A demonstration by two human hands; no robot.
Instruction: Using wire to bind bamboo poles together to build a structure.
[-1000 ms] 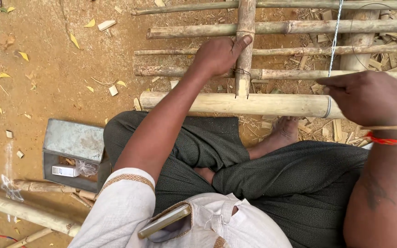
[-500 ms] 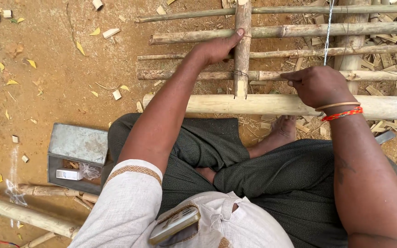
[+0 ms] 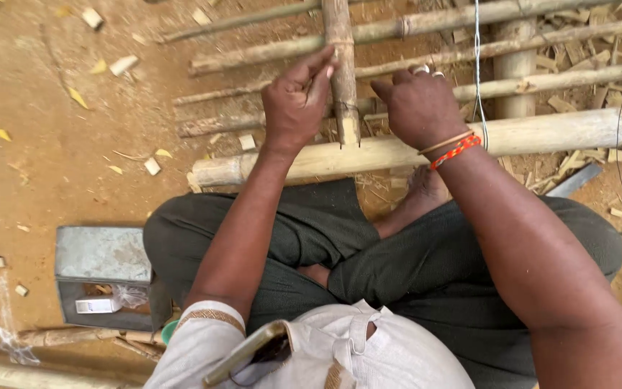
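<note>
Left hand (image 3: 298, 101): fingers curled, thumb and fingertips pressed to the upright bamboo stick (image 3: 341, 72), which stands crosswise over the thick pole (image 3: 541, 133) before the crossed legs. Right hand (image 3: 419, 108): closed in a loose fist just right of the stick, beside the wire (image 3: 477, 57); what it pinches cannot be told. Metal box (image 3: 102, 277): on the dirt floor, left of the knee.

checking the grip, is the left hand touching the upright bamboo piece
Yes, the left hand has its fingers against the upright bamboo piece.

An upright bamboo stick (image 3: 341, 79) crosses thin horizontal bamboo poles (image 3: 426, 29), its foot on a thick pole (image 3: 541, 133).
</note>
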